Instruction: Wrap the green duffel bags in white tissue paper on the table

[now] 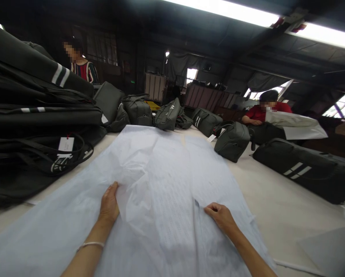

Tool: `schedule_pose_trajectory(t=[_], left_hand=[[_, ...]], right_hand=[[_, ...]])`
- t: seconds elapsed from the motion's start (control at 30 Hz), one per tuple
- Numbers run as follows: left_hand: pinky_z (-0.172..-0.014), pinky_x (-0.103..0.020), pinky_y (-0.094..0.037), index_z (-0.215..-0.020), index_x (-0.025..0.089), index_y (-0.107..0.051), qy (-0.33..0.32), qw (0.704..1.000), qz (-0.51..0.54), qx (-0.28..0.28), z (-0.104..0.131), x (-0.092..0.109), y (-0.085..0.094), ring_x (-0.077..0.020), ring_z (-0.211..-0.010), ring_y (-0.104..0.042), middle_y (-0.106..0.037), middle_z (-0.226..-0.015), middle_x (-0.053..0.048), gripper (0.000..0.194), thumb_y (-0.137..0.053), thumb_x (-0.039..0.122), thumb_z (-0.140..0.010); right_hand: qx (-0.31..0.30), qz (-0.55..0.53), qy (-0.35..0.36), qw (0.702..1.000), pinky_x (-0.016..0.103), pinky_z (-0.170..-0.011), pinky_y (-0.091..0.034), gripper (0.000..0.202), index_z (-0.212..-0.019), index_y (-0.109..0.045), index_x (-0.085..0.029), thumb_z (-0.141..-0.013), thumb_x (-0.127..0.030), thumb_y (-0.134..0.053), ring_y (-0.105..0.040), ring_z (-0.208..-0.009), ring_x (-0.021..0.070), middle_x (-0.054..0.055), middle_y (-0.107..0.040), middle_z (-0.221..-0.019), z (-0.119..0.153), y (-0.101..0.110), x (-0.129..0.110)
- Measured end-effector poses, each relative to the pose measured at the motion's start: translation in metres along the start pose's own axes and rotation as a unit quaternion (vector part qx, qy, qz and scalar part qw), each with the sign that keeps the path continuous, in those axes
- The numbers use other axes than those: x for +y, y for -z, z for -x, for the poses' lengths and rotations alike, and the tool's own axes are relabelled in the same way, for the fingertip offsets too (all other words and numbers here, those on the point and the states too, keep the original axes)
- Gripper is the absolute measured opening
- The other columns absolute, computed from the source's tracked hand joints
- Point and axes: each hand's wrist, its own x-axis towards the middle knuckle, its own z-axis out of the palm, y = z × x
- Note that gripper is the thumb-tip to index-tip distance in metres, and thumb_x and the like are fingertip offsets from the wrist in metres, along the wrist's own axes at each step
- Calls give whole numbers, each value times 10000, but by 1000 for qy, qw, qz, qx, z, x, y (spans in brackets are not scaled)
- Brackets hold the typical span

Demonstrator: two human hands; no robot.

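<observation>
Thin, whitish translucent plastic bags (172, 184) lie flat in a layered stack in front of me, with faint rows of marks on them. At the left, my left hand (110, 203) is closed on the wrinkled edge of the top plastic bag, its fingers partly hidden by the film. A light bracelet (90, 245) circles that wrist. My right hand (222, 217) pinches the film with thumb and forefinger, beside a raised fold that runs toward me.
Dark travel bags (39, 96) with white stripes are piled high at the left. Several smaller dark bags (232, 140) line the table's far side. A long duffel bag (307, 169) lies at the right. A person in red (284, 107) handles a whitish plastic bag (299, 123); another person (84, 71) stands behind the pile.
</observation>
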Motion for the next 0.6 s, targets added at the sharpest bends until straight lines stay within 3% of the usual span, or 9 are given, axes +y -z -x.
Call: schedule_pose_trajectory(t=[0.2, 0.4, 0.5, 0.6], left_hand=[[-738, -265, -583, -867, 155, -665, 8, 999, 16, -27, -7, -5, 5, -158, -714, -672, -676, -709, 7, 73, -594, 173, -868], [-711, -210, -565, -854, 169, -677, 9, 998, 39, -38, -15, -9, 9, -129, -717, -666, -690, -747, 20, 123, -563, 156, -899], [-703, -213, -567, -841, 161, -676, 21, 997, 59, -51, -16, -11, 10, -130, -710, -670, -687, -735, 14, 136, -557, 148, -905], [-691, -242, -576, -857, 143, -678, 37, 994, 81, -57, -13, -6, 10, -144, -688, -677, -693, -739, -10, 151, -536, 146, -910]], right_hand=[[45, -30, 5, 999, 289, -665, -432, 424, -644, -620, -203, -754, -592, -492, -574, -712, 213, 7, -623, -654, 5, -1, 6], [105, -41, -1, 994, 307, -667, -479, 492, -718, -600, -208, -822, -647, -403, -587, -724, 220, 17, -622, -692, 15, 11, 7], [139, -14, 94, 986, 390, -939, -487, 451, -744, -609, -215, -856, -613, -428, -614, -1036, 277, 94, -697, -1011, 32, 15, -4], [68, 23, 195, 978, 443, -1138, -340, 376, -798, -637, -219, -914, -523, -448, -424, -1360, 273, 109, -535, -1417, 64, 7, -20]])
